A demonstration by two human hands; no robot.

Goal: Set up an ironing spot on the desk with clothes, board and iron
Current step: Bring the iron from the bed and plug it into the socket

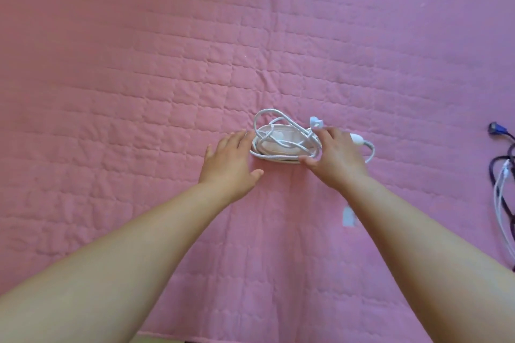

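Both bare arms reach forward over a pink quilted cloth [139,78] that covers nearly the whole view, its stitched squares lightly wrinkled. In the middle sits the iron [274,142], a pale, rounded body lying low on the cloth, with its white cord [267,117] looped loosely over and around it in several turns.

The left hand [231,161] lies flat beside the iron's left end, fingers straight and together, fingertips just touching the cord loops there, thumb spread out toward the centre. Nothing is in its grip; the fingers are apart from any hold.

The right hand [335,156] comes down on the iron's right end, fingers spread and bent over the cord bundle, thumb pressed against the near edge of the coil. Whether that grip is actually clamped on the cord or just resting on it, I cannot tell.

Past the right hand, the white plug [358,140] pokes out with a short bend of cord curving behind it. A small pale tag [348,217] lies on the cloth near the right forearm. Far right, at the cloth's edge, dark cables [501,172] tangle with a blue connector [496,128].
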